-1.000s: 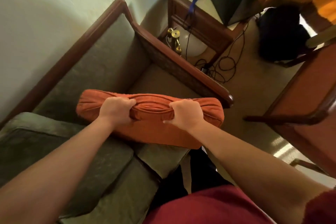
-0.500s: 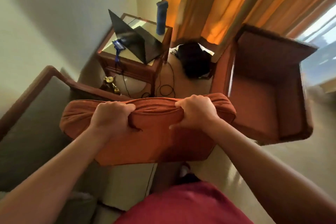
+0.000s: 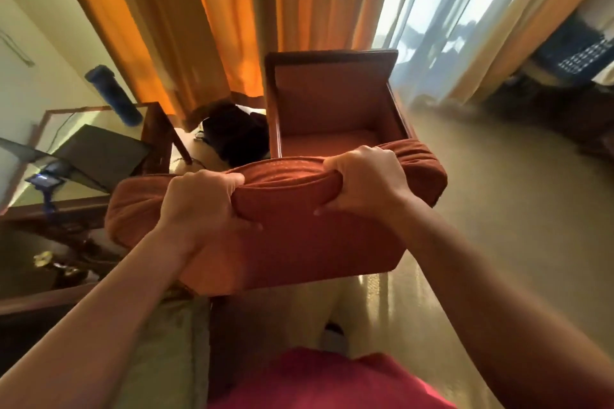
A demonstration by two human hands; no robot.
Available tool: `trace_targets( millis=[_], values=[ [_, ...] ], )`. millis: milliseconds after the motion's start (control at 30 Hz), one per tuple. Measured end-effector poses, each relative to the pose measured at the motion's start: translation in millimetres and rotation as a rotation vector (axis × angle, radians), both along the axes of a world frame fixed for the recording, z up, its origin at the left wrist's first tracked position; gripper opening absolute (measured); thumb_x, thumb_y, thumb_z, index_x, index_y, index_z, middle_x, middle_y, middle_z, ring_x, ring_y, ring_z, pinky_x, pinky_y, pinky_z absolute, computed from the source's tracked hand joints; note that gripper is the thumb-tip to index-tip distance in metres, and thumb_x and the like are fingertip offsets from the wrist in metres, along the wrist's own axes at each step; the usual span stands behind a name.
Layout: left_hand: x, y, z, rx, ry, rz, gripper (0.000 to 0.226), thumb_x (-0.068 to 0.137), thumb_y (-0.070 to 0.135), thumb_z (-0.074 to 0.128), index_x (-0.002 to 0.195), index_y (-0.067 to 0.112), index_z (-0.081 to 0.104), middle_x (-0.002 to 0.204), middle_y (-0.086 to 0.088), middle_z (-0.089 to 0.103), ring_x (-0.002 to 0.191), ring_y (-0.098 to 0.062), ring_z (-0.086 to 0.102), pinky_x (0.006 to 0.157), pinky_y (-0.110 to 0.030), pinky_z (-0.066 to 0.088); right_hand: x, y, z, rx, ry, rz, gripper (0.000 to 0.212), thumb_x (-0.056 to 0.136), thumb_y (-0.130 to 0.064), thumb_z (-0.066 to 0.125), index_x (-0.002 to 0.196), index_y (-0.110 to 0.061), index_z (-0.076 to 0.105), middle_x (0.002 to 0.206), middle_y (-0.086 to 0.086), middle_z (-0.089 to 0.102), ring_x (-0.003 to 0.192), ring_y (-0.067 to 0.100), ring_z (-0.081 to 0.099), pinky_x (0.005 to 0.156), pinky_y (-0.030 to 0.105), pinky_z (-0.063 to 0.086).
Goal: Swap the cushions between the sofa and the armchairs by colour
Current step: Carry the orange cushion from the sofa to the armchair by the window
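Both hands clench the top edge of the orange cushion [image 3: 299, 236]: the left hand [image 3: 202, 206] bunches the fabric near its left end, the right hand [image 3: 362, 183] near its right, thumbs on the near face and fingers curled over the far side. The cushion hangs in the air at chest height, clear of any seat.

Head view: a second ago the cushion was over the green sofa; now the person has turned and faces the orange armchair [image 3: 332, 100], which stands straight ahead before the curtains [image 3: 199, 16]. Its seat shows no cushion, and the carried cushion's top edge overlaps its front edge in the picture. A side table [image 3: 109, 116] with a laptop [image 3: 96, 149] stands to the left. Judging by this, the carry is nearly over, and lowering the cushion into the matching armchair looks like the next step.
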State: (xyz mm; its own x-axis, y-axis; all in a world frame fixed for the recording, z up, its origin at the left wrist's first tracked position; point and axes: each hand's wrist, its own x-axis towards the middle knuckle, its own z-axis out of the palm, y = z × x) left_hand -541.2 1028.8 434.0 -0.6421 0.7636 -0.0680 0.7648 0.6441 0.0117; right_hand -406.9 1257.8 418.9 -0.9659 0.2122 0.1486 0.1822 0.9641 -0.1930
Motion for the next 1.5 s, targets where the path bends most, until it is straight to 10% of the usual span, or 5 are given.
trace_targets(
  millis=[367, 667, 900, 1500],
  values=[
    [-56.3, 227.0, -14.5, -0.137, -0.020, -0.146, 0.072, 0.049, 0.058, 0.093, 0.108, 0.028, 0.065, 0.100, 0.000, 0.073, 0.094, -0.029, 0.071, 0.074, -0.037, 0.052, -24.2, 206.5, -38.4, 0.025, 0.117, -0.162, 0.053, 0.052, -0.068, 0.091, 0.073, -0.028, 0.066, 0.071, -0.006, 0.073, 0.069, 0.031, 0.070, 0.057, 0.031, 0.038],
    [-176.1, 363.9, -76.8, 0.034, 0.000, -0.243, 0.042, 0.059, 0.042, 0.087, 0.085, 0.022, 0.061, 0.080, -0.003, 0.069, 0.075, -0.031, 0.069, 0.061, -0.037, 0.052, -135.6, 349.2, -86.0, 0.009, 0.074, -0.199, 0.055, 0.057, -0.065, 0.092, 0.069, -0.021, 0.060, 0.075, -0.005, 0.072, 0.068, 0.028, 0.065, 0.056, 0.035, 0.051],
    [-266.2, 469.7, -108.6, 0.106, -0.005, -0.250, 0.025, 0.066, 0.022, 0.080, 0.081, 0.018, 0.060, 0.074, -0.005, 0.068, 0.069, -0.034, 0.068, 0.056, -0.038, 0.051, -226.8, 456.5, -113.6, -0.155, -0.064, -0.161, 0.041, 0.062, -0.027, 0.081, 0.071, -0.029, 0.041, 0.078, 0.002, 0.067, 0.073, 0.036, 0.060, 0.058, 0.038, 0.044],
    [-424.9, 586.4, -264.5, 0.102, 0.152, -0.038, 0.021, 0.066, -0.006, 0.068, 0.073, 0.010, 0.056, 0.067, -0.014, 0.059, 0.061, -0.038, 0.056, 0.055, -0.035, 0.029, -415.9, 587.5, -261.9, -0.132, 0.034, -0.003, 0.026, 0.060, -0.009, 0.068, 0.082, -0.019, 0.059, 0.082, 0.001, 0.063, 0.085, 0.033, 0.058, 0.073, 0.040, 0.039]
  ],
)
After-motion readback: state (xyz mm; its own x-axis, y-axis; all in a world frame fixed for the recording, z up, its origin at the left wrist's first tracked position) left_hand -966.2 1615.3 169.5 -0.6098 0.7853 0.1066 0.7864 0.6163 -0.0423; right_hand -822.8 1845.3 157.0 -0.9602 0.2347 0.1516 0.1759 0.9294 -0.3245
